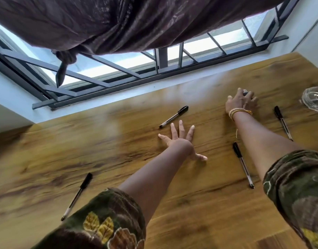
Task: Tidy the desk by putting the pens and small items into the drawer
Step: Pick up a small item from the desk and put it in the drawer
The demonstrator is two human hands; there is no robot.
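Observation:
Several black-capped clear pens lie scattered on the wooden desk [118, 159]. One pen [174, 116] rests just beyond my left hand [181, 141], which lies flat with fingers spread and holds nothing. Another pen [77, 195] lies at the near left, one [243, 164] between my forearms, and one [282, 122] to the right of my right wrist. My right hand [241, 103] reaches far forward and curls over a small dark-grey item [245, 92], mostly hidden under the fingers. No drawer is in view.
A clear glass dish [314, 101] sits at the desk's right edge. The desk's far edge meets a white sill under a barred window [161, 58]. A dark brown curtain [127, 20] hangs knotted above.

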